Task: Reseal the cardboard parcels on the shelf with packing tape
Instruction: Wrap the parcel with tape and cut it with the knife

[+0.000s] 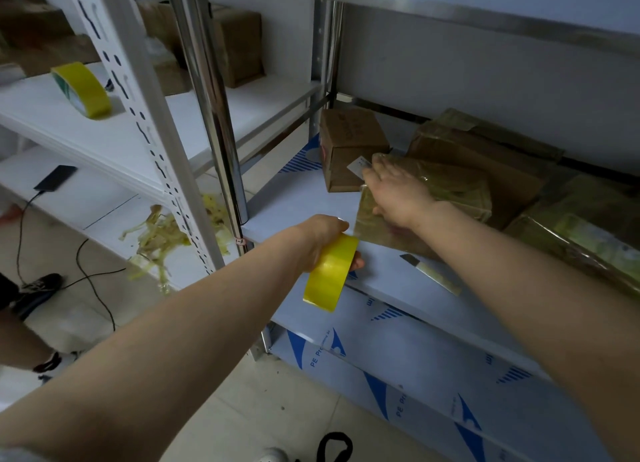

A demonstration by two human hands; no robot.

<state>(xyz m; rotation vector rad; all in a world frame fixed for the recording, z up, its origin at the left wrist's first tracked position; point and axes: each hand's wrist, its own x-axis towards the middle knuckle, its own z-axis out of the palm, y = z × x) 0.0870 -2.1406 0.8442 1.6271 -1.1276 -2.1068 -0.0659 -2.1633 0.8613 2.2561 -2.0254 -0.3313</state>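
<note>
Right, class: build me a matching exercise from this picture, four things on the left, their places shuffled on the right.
1 unwinding tape roll
2 idle tape roll
3 knife
4 phone

a white rack, upper board
b in the left hand
c white rack, lower board
d shelf with the parcels, near its front edge

Pairs: 1-b, 2-a, 3-d, 4-c

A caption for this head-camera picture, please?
Left hand holds a yellow packing-tape roll while right hand rests on a tape-wrapped cardboard parcel on the white shelf.
</note>
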